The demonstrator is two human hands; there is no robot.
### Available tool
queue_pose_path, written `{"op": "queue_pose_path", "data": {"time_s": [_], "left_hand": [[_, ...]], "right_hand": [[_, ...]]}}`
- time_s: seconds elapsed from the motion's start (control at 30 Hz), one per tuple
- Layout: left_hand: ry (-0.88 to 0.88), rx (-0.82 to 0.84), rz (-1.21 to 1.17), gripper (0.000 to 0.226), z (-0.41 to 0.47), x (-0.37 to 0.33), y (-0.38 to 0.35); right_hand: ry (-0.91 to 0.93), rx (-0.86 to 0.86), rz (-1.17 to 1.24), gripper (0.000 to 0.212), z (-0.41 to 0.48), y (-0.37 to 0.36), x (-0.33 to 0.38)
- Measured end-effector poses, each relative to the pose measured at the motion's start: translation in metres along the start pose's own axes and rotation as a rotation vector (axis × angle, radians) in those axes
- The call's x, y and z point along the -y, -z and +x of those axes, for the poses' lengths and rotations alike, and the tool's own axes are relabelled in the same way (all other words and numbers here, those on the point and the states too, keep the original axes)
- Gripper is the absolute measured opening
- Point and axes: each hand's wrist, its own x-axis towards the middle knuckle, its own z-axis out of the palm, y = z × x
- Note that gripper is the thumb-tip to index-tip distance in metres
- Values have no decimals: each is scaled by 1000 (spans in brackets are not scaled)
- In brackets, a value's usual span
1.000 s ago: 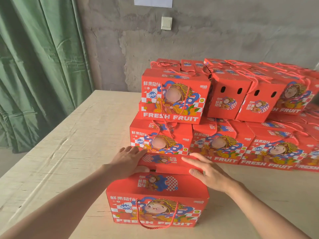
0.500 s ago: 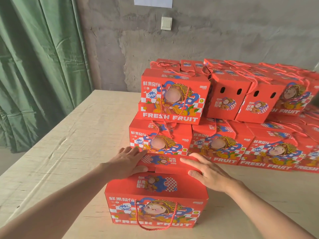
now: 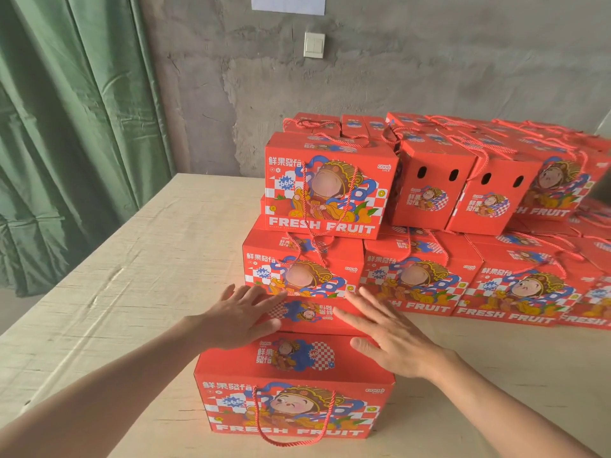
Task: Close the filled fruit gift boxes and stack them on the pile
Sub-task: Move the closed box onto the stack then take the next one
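— Left side?
— Bare bench (image 3: 132,259). The left hand (image 3: 238,317) lies flat, fingers straight, on the far flap (image 3: 307,314).
— The gift box (image 3: 297,411)?
— On the bench: red, cartoon figure, "FRESH FRUIT", rope handle (image 3: 291,434) hanging in front.
— Right hand (image 3: 393,342)?
— Flat too, fingers spread; the pile (image 3: 330,193) is just behind.

Box (image 3: 294,385) is set on the table (image 3: 132,259), nearest the viewer, just before the pile (image 3: 429,226). The pile is stacked in two tiers behind it and off to the right. Left hand (image 3: 238,319) and right hand (image 3: 393,342) are laid flat on the box's rear top flap (image 3: 307,314), one at each end. A curtain (image 3: 66,127) is hung left of the table.
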Motion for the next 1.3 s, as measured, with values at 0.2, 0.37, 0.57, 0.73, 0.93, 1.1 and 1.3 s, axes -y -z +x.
{"op": "queue_pose_path", "data": {"time_s": [0.2, 0.37, 0.57, 0.73, 0.93, 1.1, 1.3], "left_hand": [[2, 19, 44, 69, -2, -6, -10], [142, -142, -2, 51, -12, -21, -9], [243, -344, -139, 61, -64, -57, -38], [177, -480, -41, 54, -68, -29, -34], [865, -746, -574, 69, -58, -27, -60], [1210, -686, -1171, 53, -46, -59, -61], [1130, -855, -1297, 58, -50, -76, -44]], "right_hand": [[-14, 131, 77, 48, 5, -5, -1], [1, -46, 299, 36, 8, -10, -4], [-45, -360, 528, 38, 12, -17, 14], [-135, -497, 470, 32, 9, -25, 46], [-288, -199, 186, 56, 20, -17, 70], [-338, 198, 476, 65, 69, 16, 54], [-287, 64, 941, 43, 106, 13, 66]]}}
